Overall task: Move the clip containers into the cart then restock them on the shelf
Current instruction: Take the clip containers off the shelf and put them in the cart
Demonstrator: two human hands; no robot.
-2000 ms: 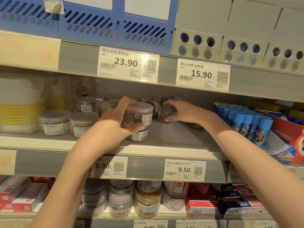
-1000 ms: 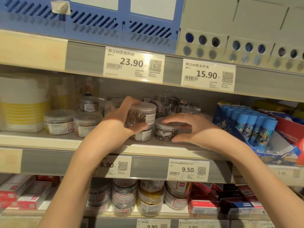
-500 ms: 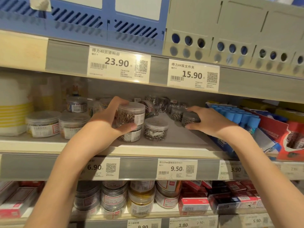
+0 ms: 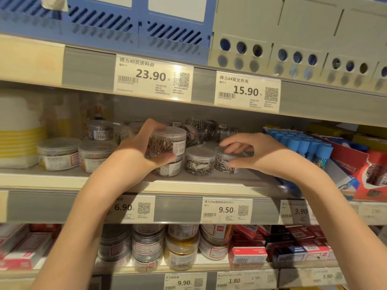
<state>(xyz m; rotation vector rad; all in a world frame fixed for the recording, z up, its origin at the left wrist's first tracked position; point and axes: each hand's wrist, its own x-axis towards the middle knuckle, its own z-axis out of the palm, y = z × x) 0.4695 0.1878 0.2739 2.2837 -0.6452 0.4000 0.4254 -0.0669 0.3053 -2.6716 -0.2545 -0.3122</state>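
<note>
**Both hands on clip containers at the middle shelf**

The left hand grips a clear round container of copper-coloured paper clips, thumb curled under its near side and fingers wrapped over the far rim; it sits on top of a second clip container standing on the middle shelf. Just to the right stands a third container of silver clips, and touching that one on its right is a fourth, which the right hand holds loosely, fingers arched over the lid and thumb along its near side.

Behind these, towards the far wall, lies a jumble of further clip tubs, some tipped on their sides. To the left stand two wider lidded tubs with a smaller tub behind them, and a white-and-yellow stack at the far left. Close on the right, a display box of blue-capped glue sticks crowds the right wrist. Price tags reading 6.90 and 9.50 sit on the shelf edge below the hands. The lower shelf carries stacked jars and red boxes. Above stand blue file trays and grey file boxes.
</note>
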